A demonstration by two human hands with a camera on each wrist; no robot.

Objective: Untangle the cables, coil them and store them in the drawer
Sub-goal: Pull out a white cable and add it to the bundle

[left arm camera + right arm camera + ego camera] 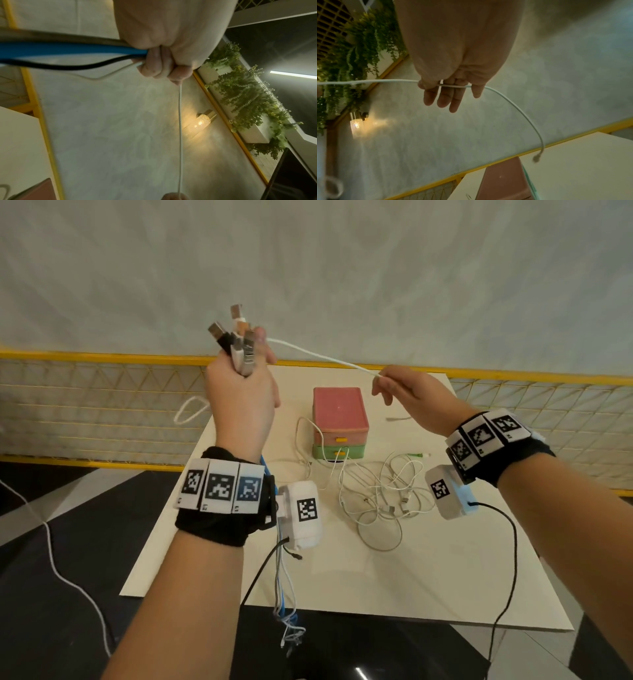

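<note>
My left hand [246, 371] is raised above the table and grips a bundle of cables just below their USB plugs [236, 337]. Blue, black and grey cables [68, 54] leave its fist [163, 65], and their ends [286, 594] hang past my wrist. One thin white cable [325, 357] stretches from that fist to my right hand [383, 385], which pinches it between thumb and fingers [450, 88]. Its free end [536, 158] dangles beyond. A tangle of white cables [380, 494] lies on the table in front of the pink and green drawer box [339, 422], whose drawers are closed.
The white table top [411, 577] ends at a yellow mesh railing [102, 356] and a grey wall. A white cable loop [190, 410] hangs past the table's left edge. A green-tipped plug [416, 455] lies right of the box. Black leads trail from the wrist cameras.
</note>
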